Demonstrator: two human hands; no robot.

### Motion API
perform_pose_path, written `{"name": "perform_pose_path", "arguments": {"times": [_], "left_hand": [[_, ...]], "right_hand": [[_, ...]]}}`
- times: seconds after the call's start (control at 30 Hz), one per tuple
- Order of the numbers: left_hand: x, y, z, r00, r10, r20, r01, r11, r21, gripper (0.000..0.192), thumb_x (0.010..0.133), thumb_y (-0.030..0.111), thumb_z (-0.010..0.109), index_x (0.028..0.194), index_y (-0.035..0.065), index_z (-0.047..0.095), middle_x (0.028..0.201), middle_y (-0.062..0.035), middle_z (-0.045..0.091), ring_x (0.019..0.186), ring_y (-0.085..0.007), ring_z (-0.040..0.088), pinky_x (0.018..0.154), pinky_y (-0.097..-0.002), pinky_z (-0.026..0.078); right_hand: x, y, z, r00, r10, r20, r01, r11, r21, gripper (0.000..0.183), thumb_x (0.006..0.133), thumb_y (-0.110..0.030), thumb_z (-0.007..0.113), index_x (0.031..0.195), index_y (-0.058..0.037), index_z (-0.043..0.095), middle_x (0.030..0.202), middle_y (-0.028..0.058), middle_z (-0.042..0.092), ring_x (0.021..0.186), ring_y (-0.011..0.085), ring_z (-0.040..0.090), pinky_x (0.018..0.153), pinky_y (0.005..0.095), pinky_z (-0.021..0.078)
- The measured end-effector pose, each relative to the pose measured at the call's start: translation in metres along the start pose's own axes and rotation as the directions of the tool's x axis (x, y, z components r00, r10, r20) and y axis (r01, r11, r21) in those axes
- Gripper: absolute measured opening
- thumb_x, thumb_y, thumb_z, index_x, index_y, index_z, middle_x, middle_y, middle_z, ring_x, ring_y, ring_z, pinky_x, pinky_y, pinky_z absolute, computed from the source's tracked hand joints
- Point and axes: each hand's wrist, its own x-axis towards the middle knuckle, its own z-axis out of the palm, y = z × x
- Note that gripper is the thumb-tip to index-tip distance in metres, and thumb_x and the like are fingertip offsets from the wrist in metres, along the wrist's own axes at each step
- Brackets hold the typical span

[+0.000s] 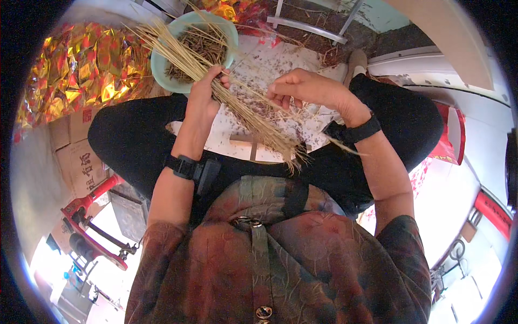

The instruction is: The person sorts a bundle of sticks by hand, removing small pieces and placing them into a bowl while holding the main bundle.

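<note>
My left hand point(204, 91) grips a bundle of dry straw stalks point(243, 111), its thumb across the top. The bundle slants from above the basin at upper left down towards my lap, its frayed, tufted ends lowest. My right hand point(309, 91) hovers to the right of the bundle with fingers curled and thumb against the index finger. A single thin stalk point(344, 146) with a feathery end runs beneath it; whether the fingertips pinch this stalk is hidden. Under both hands lies a white board point(220, 133) strewn with dark chaff and straw bits.
A pale green plastic basin point(162, 69) holds short brown stalk pieces point(198, 48). Shiny gold and red foil wrapping point(93, 69) lies left, above a cardboard box point(79, 158). A red metal machine frame point(81, 214) stands lower left. A metal frame point(307, 28) is ahead; a red bag point(449, 133) sits right.
</note>
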Motion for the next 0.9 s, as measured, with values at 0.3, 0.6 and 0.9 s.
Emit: {"name": "perform_pose_path", "arguments": {"times": [0.3, 0.6, 0.9], "left_hand": [[0.002, -0.001, 0.001, 1.000, 0.003, -0.015, -0.002, 0.999, 0.032, 0.008, 0.076, 0.011, 0.052, 0.078, 0.0035, 0.049, 0.067, -0.0019, 0.051, 0.049, -0.0049, 0.043, 0.046, -0.0186, 0.039], [0.002, 0.000, 0.000, 1.000, 0.009, 0.005, -0.009, 1.000, 0.015, 0.007, 0.075, 0.009, 0.052, 0.079, 0.0028, 0.049, 0.067, -0.0027, 0.052, 0.048, -0.0049, 0.041, 0.044, -0.0181, 0.038], [0.004, -0.001, -0.004, 0.999, -0.004, -0.048, 0.005, 1.000, 0.006, 0.008, 0.075, 0.009, 0.052, 0.078, 0.0018, 0.050, 0.065, -0.0038, 0.052, 0.049, -0.0069, 0.044, 0.044, -0.0199, 0.039]], "right_hand": [[0.003, 0.000, 0.010, 0.990, -0.121, 0.075, 0.137, 0.956, -0.260, 0.024, 0.073, -0.024, 0.053, 0.080, -0.0008, 0.053, 0.061, 0.0007, 0.051, 0.056, 0.0076, 0.045, 0.050, 0.0233, 0.0370], [0.001, -0.006, 0.014, 0.987, -0.147, -0.069, 0.127, 0.963, -0.239, 0.025, 0.075, -0.022, 0.044, 0.068, 0.0000, 0.053, 0.058, 0.0070, 0.056, 0.053, 0.0159, 0.053, 0.051, 0.0291, 0.0417], [0.002, -0.001, 0.019, 0.907, -0.388, -0.164, 0.234, 0.789, -0.569, 0.019, 0.074, -0.015, 0.041, 0.068, 0.0018, 0.046, 0.060, 0.0190, 0.051, 0.056, 0.0326, 0.050, 0.054, 0.0355, 0.0405]]}}
